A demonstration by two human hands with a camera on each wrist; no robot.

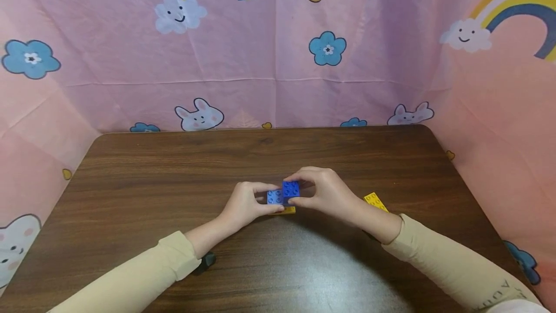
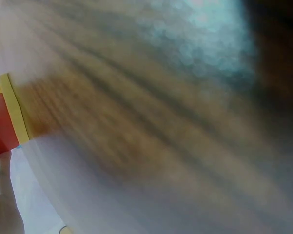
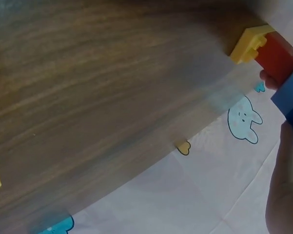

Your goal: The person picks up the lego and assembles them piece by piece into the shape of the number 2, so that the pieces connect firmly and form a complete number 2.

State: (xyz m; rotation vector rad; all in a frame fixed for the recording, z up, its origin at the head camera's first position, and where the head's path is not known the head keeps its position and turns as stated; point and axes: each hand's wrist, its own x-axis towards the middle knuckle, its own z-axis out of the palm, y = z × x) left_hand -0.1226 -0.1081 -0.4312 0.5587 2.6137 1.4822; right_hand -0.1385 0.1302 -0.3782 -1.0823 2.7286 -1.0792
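Mid-table, my left hand (image 1: 245,204) grips a small brick stack between thumb and fingers. A yellow plate (image 3: 251,45) forms its base, a red brick (image 3: 277,59) stands above, and a lighter blue brick (image 1: 274,197) shows on top. With thumb and fingers, my right hand (image 1: 327,193) pinches a dark blue brick (image 1: 291,189) at the lighter one's right side. The dark brick sits higher and overlaps it in view; I cannot tell whether the two are joined. In the left wrist view, a finger (image 2: 2,180) is just under the red brick.
Another yellow studded brick (image 1: 375,202) lies on the wooden table (image 1: 173,168), beyond my right forearm. A dark device (image 1: 205,263) shows beneath my left wrist. Pink patterned cloth (image 1: 243,57) hangs behind the table and along both sides.
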